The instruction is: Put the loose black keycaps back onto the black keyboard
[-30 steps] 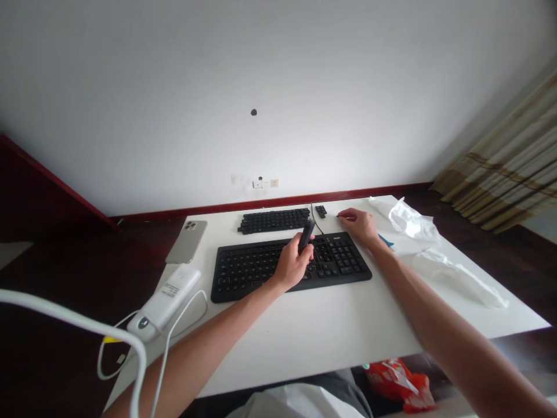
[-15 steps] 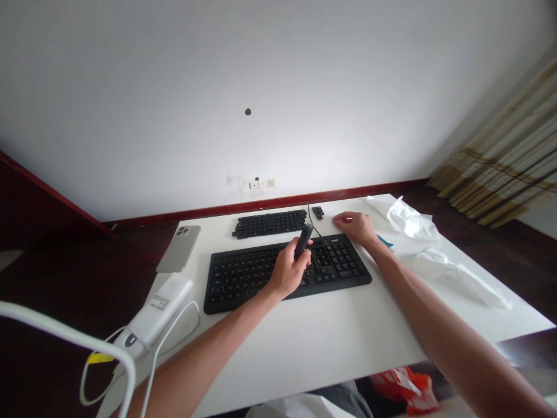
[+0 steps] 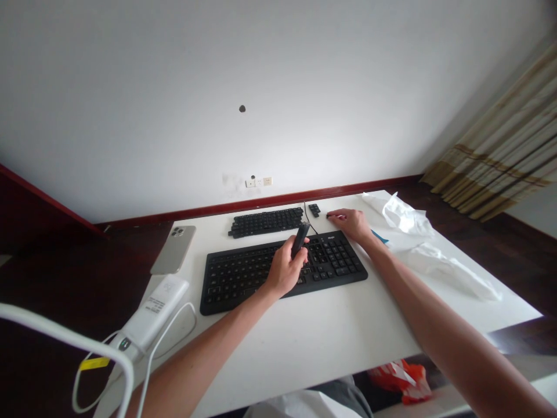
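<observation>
A black keyboard (image 3: 343, 268) lies on the white table; its number pad side carries keycaps, while much of its left part shows exposed key sockets. My left hand (image 3: 286, 268) is closed round a black stick-like tool (image 3: 300, 239), held tilted up above the keyboard; its exact kind is unclear. Beyond the keyboard's right end, my right hand (image 3: 351, 224) pinches a small black keycap (image 3: 328, 216) close to the tabletop. Loose black keycaps (image 3: 267, 222) lie in rows behind the keyboard, and a smaller group of keycaps (image 3: 314, 210) sits left of my right hand.
A phone (image 3: 174, 251) and a white power bank (image 3: 152, 310) with a white cable (image 3: 65, 334) lie at the left. Crumpled white plastic bags (image 3: 398, 213) spread over the right side, near a blue piece (image 3: 380, 237). The keyboard's cord (image 3: 311, 225) runs backward.
My right hand has shifted slightly left, and a black keycap now shows at its fingertips. My left hand keeps its grip on the tool. The whole view has moved a little.
</observation>
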`<state>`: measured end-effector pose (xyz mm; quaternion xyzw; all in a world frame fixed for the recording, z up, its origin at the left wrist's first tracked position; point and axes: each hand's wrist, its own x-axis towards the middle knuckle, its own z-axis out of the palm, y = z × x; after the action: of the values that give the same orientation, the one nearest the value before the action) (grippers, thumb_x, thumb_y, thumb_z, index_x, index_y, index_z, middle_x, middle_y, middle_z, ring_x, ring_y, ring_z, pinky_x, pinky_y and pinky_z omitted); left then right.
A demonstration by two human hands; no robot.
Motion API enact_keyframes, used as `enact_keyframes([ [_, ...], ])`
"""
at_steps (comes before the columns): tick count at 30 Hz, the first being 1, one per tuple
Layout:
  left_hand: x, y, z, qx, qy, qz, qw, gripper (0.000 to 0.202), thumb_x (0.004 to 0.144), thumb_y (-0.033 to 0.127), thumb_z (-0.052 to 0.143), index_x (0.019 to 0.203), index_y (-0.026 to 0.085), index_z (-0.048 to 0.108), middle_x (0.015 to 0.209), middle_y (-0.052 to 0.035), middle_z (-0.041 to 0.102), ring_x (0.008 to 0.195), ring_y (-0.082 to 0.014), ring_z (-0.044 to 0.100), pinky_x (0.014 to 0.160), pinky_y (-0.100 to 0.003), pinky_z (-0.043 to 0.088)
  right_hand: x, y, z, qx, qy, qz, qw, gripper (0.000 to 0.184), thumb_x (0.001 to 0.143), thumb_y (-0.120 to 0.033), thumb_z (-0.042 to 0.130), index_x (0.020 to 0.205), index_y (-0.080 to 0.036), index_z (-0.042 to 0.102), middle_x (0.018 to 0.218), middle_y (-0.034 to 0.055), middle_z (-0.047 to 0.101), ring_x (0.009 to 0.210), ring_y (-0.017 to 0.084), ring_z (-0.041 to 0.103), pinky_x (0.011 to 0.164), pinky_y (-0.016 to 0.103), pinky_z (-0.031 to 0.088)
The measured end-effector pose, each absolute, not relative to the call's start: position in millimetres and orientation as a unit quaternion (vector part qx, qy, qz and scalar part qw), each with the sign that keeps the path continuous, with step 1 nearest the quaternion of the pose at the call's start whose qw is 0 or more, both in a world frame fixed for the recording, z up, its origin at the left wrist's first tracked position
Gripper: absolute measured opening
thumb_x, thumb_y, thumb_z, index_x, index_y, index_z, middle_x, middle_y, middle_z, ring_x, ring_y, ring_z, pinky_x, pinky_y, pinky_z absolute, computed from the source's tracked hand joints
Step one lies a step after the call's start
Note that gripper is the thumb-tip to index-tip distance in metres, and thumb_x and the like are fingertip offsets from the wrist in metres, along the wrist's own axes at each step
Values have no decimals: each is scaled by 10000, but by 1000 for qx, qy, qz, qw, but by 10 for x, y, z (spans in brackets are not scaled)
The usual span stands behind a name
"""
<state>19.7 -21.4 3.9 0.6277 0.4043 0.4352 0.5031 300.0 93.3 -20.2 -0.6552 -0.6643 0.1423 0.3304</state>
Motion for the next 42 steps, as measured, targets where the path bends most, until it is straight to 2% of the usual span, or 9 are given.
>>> enact_keyframes([
  [8,192,-213,17,628,405,435,503,294,1014,375,547,1228,197,639,759,17,622,663,-129,585,660,-240,474,2992,938,-244,-642,-661,149,360,359,841,-353,728,1161,-222,827,995,80,832,863,270,773,900,404,592],
  [13,203,-209,17,627,408,437,499,289,1014,363,544,1227,193,639,757,22,620,654,-123,574,664,-234,469,3000,956,-288,-653,-651,133,364,294,819,-321,749,1085,-227,830,920,64,828,872,262,770,921,397,587],
  [25,243,-221,11,637,420,439,475,261,1016,355,531,1196,204,643,759,23,628,688,-131,608,688,-229,465,2936,1003,-290,-631,-648,176,388,356,810,-323,771,1151,-224,795,926,52,831,831,227,746,858,355,576],
  [31,282,-236,18,635,459,435,444,238,1019,352,525,1166,211,648,740,25,624,647,-128,586,659,-226,454,2907,1028,-285,-638,-638,190,389,331,789,-339,782,1099,-228,814,895,47,832,831,230,752,855,355,576],
  [42,278,-236,-6,619,445,458,457,225,1028,375,532,1136,209,639,720,33,587,613,-119,549,618,-222,443,2878,1055,-279,-646,-629,211,379,278,788,-328,805,1053,-250,826,885,21,834,894,242,779,862,345,566],
])
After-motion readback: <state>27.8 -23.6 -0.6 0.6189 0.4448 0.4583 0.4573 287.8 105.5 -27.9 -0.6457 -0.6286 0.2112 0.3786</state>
